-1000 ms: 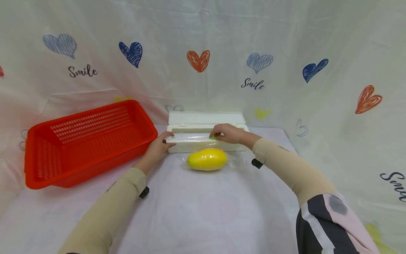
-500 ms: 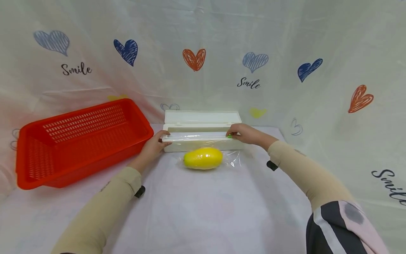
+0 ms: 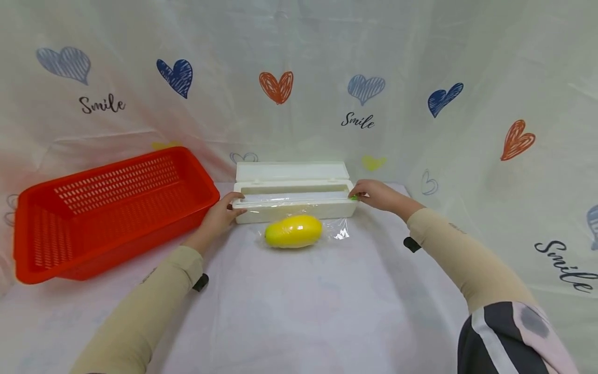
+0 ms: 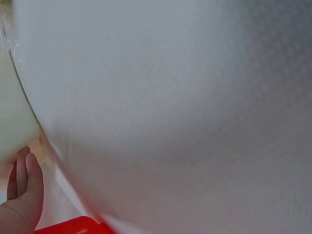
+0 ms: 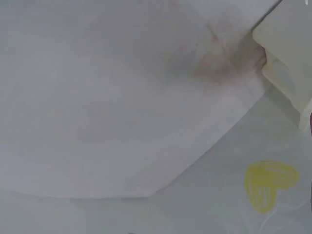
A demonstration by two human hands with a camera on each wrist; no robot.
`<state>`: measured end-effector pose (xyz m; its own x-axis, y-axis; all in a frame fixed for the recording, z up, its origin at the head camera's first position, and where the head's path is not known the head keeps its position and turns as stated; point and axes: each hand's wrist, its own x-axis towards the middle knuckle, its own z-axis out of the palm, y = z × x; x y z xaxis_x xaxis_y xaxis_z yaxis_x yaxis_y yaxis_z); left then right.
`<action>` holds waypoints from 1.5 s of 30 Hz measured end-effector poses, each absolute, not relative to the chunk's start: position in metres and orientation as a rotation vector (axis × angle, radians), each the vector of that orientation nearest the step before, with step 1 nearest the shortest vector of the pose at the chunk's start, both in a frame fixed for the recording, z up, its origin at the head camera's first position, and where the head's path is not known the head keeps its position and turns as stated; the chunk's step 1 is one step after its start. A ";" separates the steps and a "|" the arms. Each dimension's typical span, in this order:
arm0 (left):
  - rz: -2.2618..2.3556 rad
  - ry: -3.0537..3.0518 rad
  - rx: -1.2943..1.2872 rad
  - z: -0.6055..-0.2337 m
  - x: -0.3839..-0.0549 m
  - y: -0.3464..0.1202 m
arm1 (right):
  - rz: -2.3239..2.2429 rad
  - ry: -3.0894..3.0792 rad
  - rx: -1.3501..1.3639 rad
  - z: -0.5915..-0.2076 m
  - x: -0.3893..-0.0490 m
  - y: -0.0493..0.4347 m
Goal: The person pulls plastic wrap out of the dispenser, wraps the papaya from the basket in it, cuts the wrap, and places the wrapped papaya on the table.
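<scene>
A white cling film dispenser (image 3: 327, 211) stands near the back of the table, its lid (image 3: 291, 170) raised and a film roll inside. My left hand (image 3: 218, 215) grips its left end, thumb and fingers on either side of the front edge; in the left wrist view, fingers of the left hand (image 4: 27, 190) reach the box's end. At the right end of the cutting rail, my right hand (image 3: 380, 196) pinches the small green slide cutter (image 3: 353, 198). A yellow papaya-like fruit (image 3: 294, 231) lies in front, with clear film (image 3: 338, 228) around it. The right wrist view shows the dispenser's end (image 5: 290, 44).
To the left stands a large red perforated basket (image 3: 117, 258), close to my left hand. A white cloth (image 3: 299, 311) covers the table. Behind hangs a pale curtain (image 3: 317, 41) printed with hearts and lettering.
My right hand has slid the green cutter rightward along the rail to the dispenser's right end. The left hand keeps its grip on the left end. The head view has shifted slightly.
</scene>
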<state>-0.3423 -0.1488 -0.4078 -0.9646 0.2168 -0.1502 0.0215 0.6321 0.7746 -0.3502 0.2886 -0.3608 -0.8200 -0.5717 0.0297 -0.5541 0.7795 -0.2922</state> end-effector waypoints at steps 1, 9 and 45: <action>1.239 2.624 0.194 -0.408 -0.343 -0.149 | -0.457 2.908 -0.905 -0.360 -0.350 0.287; 1.237 2.651 0.186 -0.411 -0.343 -0.149 | -0.659 2.913 -0.821 -0.353 -0.348 0.258; 1.326 2.602 0.175 -0.409 -0.340 -0.150 | -0.561 2.788 -0.847 -0.370 -0.334 0.145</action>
<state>-0.3396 -0.1497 -0.4094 -0.9697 0.2024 -0.1369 0.0083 0.5870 0.8096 -0.3344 0.1448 -0.3700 -0.8231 -0.5652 -0.0557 -0.4996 0.7672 -0.4023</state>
